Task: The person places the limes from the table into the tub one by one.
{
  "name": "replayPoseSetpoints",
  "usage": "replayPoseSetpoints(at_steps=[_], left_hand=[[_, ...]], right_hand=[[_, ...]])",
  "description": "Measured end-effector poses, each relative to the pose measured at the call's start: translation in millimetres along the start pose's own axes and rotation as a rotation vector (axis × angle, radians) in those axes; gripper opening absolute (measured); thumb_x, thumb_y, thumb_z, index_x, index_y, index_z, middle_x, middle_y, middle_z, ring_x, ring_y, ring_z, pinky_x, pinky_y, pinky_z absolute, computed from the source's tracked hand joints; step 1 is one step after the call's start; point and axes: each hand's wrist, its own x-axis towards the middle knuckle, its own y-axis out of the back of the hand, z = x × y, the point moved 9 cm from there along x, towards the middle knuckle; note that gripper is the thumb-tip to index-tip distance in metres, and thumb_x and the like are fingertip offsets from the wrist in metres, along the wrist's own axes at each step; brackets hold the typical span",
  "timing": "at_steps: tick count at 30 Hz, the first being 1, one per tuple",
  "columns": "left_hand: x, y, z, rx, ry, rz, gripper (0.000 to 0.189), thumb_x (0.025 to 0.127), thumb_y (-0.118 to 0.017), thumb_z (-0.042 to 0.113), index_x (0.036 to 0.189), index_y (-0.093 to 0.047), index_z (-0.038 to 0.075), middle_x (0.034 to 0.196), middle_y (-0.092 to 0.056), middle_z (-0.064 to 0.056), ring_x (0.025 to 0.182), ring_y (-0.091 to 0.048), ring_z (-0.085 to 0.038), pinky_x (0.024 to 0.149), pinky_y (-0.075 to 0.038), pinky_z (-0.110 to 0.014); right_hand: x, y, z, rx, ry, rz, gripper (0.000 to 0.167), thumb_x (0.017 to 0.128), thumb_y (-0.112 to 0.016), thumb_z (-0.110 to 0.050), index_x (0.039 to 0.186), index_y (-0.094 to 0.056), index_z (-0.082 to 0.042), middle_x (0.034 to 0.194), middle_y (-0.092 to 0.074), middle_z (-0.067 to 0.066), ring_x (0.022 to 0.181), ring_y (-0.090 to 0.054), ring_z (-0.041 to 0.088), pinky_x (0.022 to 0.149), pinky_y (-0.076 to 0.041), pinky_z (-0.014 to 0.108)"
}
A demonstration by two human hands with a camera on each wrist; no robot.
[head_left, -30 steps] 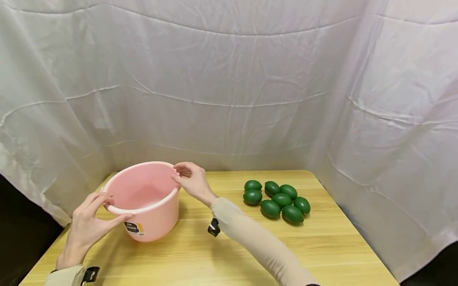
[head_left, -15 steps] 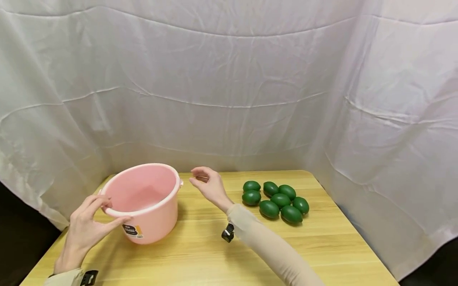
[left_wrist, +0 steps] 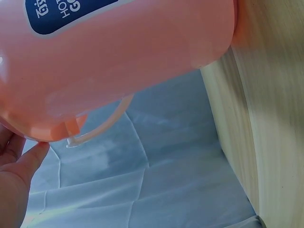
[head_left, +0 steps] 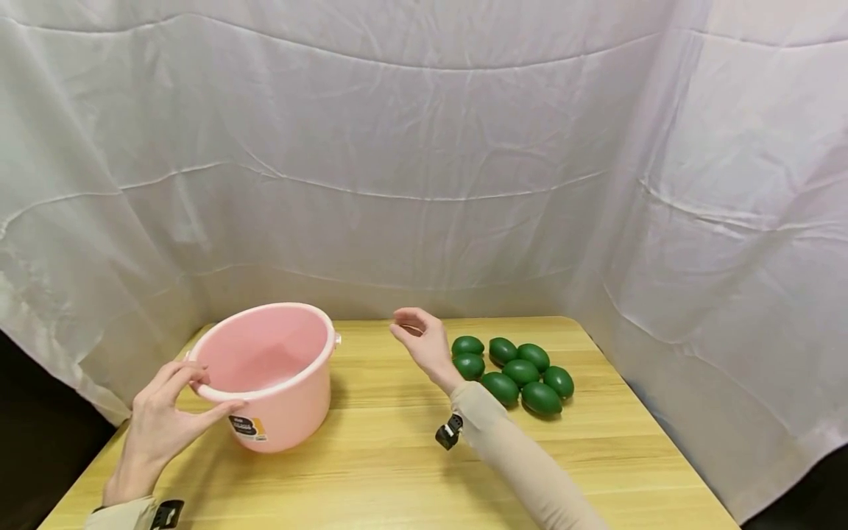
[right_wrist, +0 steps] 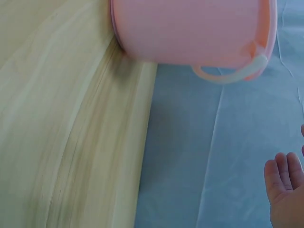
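Observation:
A pink bucket (head_left: 291, 416) stands upright at the left of the table, its inside bare where it shows. My left hand (head_left: 155, 427) grips the near-left rim, thumb outside and fingers over the edge. The left wrist view shows that thumb (left_wrist: 33, 159) against the rim, close to the bucket's white handle (left_wrist: 102, 128). Over the table between the bucket and a group of green avocado-like fruits (head_left: 521, 372), my right hand (head_left: 427, 346) hangs in the air with fingers loosely bent and nothing in them. It partly covers the fruits at the group's left side.
The wooden table (head_left: 371, 471) carries the bucket on the left and several green fruits on the right. A pale cloth curtain (head_left: 424, 184) hangs behind the table and along both sides. A black strap device (head_left: 449, 432) sits at my right wrist.
My right hand has let go of the bucket's right rim and moved right through the air to near the green fruits. My left hand keeps its grip on the rim.

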Motion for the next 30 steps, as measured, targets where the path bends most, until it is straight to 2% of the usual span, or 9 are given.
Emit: replayPoseSetpoints(at_steps=[9, 14, 20, 24, 27, 30], left_hand=[[1.1, -0.7, 1.2, 0.006, 0.006, -0.015, 0.061, 0.049, -0.094, 0.049, 0.080, -0.065, 0.006, 0.092, -0.062, -0.009, 0.096, -0.048, 0.011, 0.089, -0.033, -0.002], [1.2, 0.0, 1.4, -0.003, 0.001, -0.013, 0.062, 0.053, -0.092, 0.054, 0.080, -0.065, 0.005, 0.091, -0.062, -0.009, 0.096, -0.048, 0.011, 0.089, -0.033, -0.002], [1.2, -0.1, 1.9, -0.006, -0.001, -0.013, 0.063, 0.053, -0.091, 0.055, 0.081, -0.065, 0.004, 0.091, -0.062, -0.009, 0.094, -0.048, 0.010, 0.088, -0.033, -0.003], [0.3, -1.3, 1.5, 0.020, 0.028, -0.046, 0.058, 0.045, -0.098, 0.035, 0.081, -0.065, 0.004, 0.092, -0.062, -0.010, 0.096, -0.047, 0.012, 0.088, -0.033, -0.002], [0.1, -1.7, 1.5, 0.040, 0.045, -0.065, 0.057, 0.040, -0.099, 0.022, 0.082, -0.064, 0.004, 0.093, -0.061, -0.009, 0.095, -0.046, 0.012, 0.087, -0.032, -0.002], [0.8, -1.0, 2.7, 0.039, 0.035, -0.051, 0.058, 0.040, -0.099, 0.026, 0.081, -0.064, 0.005, 0.092, -0.061, -0.007, 0.093, -0.046, 0.011, 0.086, -0.032, -0.002]], right_hand=[[-0.2, 30, 12, -0.019, -0.014, 0.046, 0.026, 0.089, -0.073, -0.018, 0.114, -0.069, -0.013, 0.114, -0.070, 0.008, 0.109, -0.066, 0.022, 0.094, -0.053, 0.036], [-3.5, 52, 18, -0.018, -0.037, 0.094, 0.027, 0.089, -0.073, -0.017, 0.115, -0.068, -0.011, 0.116, -0.068, 0.010, 0.111, -0.065, 0.025, 0.094, -0.053, 0.038], [-4.8, 82, 23, 0.027, -0.090, 0.163, 0.029, 0.090, -0.072, -0.012, 0.117, -0.066, -0.004, 0.119, -0.066, 0.017, 0.114, -0.062, 0.030, 0.092, -0.052, 0.027], [-6.3, 100, 29, 0.028, -0.119, 0.202, 0.027, 0.090, -0.071, -0.009, 0.116, -0.066, -0.003, 0.119, -0.066, 0.017, 0.113, -0.062, 0.027, 0.090, -0.051, 0.021], [-9.2, 113, 36, 0.023, -0.125, 0.240, 0.025, 0.090, -0.071, -0.011, 0.114, -0.067, -0.006, 0.115, -0.068, 0.010, 0.110, -0.063, 0.021, 0.087, -0.052, 0.020], [-13.7, 128, 35, 0.007, -0.115, 0.279, 0.027, 0.089, -0.072, -0.015, 0.115, -0.067, -0.006, 0.113, -0.068, 0.005, 0.107, -0.063, 0.016, 0.086, -0.051, 0.018]])
